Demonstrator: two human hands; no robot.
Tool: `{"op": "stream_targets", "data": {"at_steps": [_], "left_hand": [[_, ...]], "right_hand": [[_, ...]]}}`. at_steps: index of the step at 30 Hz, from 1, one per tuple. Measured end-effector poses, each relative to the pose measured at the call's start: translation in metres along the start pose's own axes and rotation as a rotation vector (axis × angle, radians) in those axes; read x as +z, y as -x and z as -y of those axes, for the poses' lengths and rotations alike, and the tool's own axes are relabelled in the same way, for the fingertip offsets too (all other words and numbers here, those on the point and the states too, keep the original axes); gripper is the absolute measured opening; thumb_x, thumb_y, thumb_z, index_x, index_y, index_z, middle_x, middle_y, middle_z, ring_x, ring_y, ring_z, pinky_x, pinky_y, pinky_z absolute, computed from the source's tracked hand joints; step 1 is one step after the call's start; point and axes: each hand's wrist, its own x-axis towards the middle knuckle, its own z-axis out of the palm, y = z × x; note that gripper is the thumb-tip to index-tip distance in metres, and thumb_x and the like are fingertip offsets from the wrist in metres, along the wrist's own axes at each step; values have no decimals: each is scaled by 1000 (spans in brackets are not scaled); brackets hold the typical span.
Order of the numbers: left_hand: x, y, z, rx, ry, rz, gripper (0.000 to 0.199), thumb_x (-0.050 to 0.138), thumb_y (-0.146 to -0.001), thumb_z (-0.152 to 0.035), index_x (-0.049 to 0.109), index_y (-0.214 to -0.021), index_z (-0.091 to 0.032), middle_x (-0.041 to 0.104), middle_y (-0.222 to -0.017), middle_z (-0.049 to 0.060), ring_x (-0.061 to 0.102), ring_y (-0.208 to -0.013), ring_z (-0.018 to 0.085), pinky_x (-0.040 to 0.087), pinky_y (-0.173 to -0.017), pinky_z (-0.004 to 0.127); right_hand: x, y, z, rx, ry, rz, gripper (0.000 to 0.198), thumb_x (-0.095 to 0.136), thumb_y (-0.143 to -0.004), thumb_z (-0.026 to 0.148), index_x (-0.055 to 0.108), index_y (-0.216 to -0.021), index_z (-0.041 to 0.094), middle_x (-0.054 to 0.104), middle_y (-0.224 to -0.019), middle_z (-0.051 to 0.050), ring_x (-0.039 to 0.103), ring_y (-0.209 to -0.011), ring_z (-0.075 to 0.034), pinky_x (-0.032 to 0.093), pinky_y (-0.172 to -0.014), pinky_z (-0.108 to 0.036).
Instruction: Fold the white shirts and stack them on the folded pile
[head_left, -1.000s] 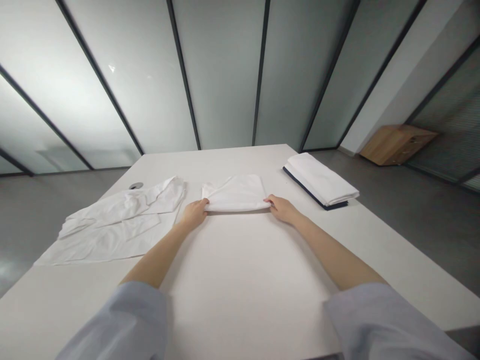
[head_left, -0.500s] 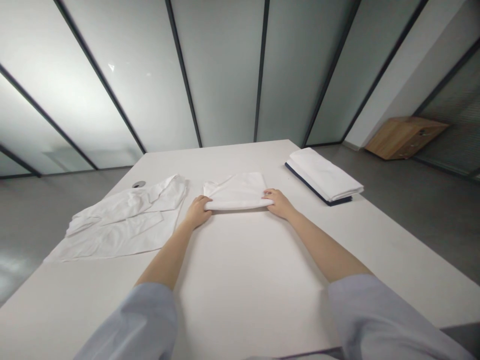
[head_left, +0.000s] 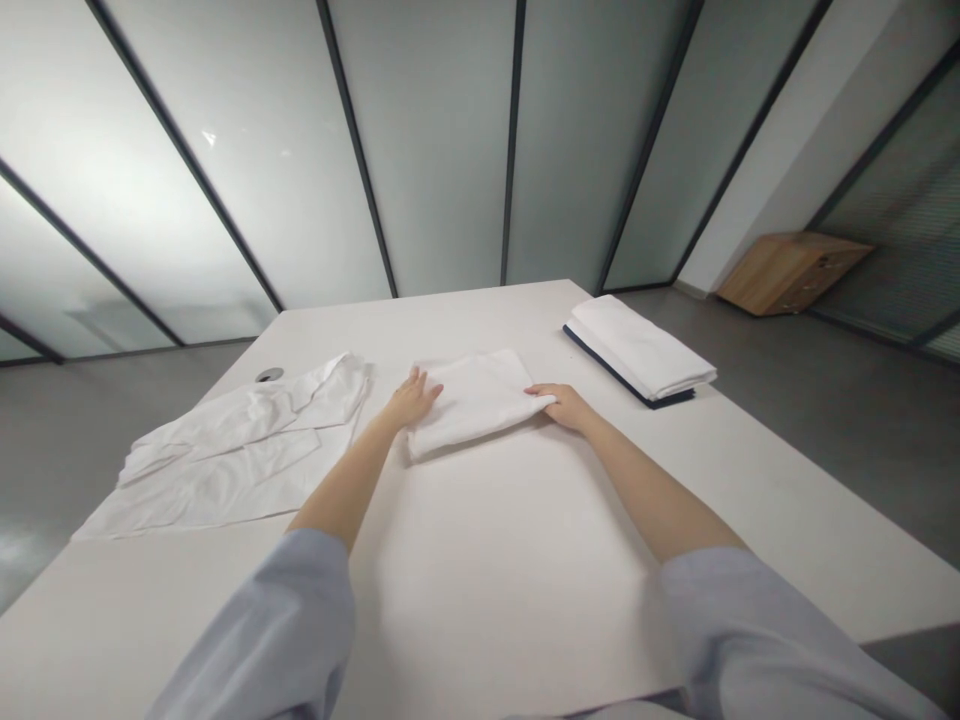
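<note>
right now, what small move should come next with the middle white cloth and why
Probably lower the right hand to lay its corner of the folded white cloth flat: that hand grips the near right corner, which looks lifted, with shadow under the near edge, while the left hand is spread at the cloth's left side.

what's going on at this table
A person's right hand grips the near right corner of a folded white cloth, while the left hand lies spread on its left side. On the white tabletop, a wrinkled, spread-out white cloth lies to the left, and a neat stack of folded white and dark navy fabric lies to the right.
</note>
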Motion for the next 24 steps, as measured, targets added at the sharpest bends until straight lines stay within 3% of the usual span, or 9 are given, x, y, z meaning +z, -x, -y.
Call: {"op": "stream_targets", "data": {"at_steps": [2,4,12,18,24], "left_hand": [[3,-12,7,-138,47,-96,64,44,-90,-52,46,-136,-7,36,-151,23,25,-144,32,26,-114,45],[4,-14,15,-189,122,-186,65,41,-92,-52,42,-139,-8,33,-153,22,23,-145,30,24,-115,44],[4,29,34,-168,322,-266,43,33,-93,-41,63,-114,-17,66,-119,11,57,-117,23,41,-104,39],[-5,44,26,-166,317,-229,35,44,-82,-29,71,-101,-19,72,-103,7,66,-96,22,49,-88,32],[-6,47,19,-98,106,-209,34,46,-76,-20,74,-96,-20,73,-98,6,66,-91,22,48,-89,32]], "right_hand": [[0,0,1,0,4,-4,53,49,-60,2,75,-103,19,72,-114,-4,63,-113,-22,43,-103,-34],[1,0,2,-9,22,-1,52,49,-61,2,75,-103,19,72,-114,-4,63,-113,-22,44,-103,-33],[3,1,10,14,255,-16,49,52,-65,7,75,-106,22,71,-115,-2,63,-112,-20,45,-101,-30],[0,3,25,103,502,-4,46,55,-73,13,72,-113,27,68,-121,-1,62,-115,-21,46,-99,-32],[-4,0,11,235,481,-110,46,56,-72,13,73,-110,32,69,-119,2,64,-111,-21,48,-96,-31]]}}
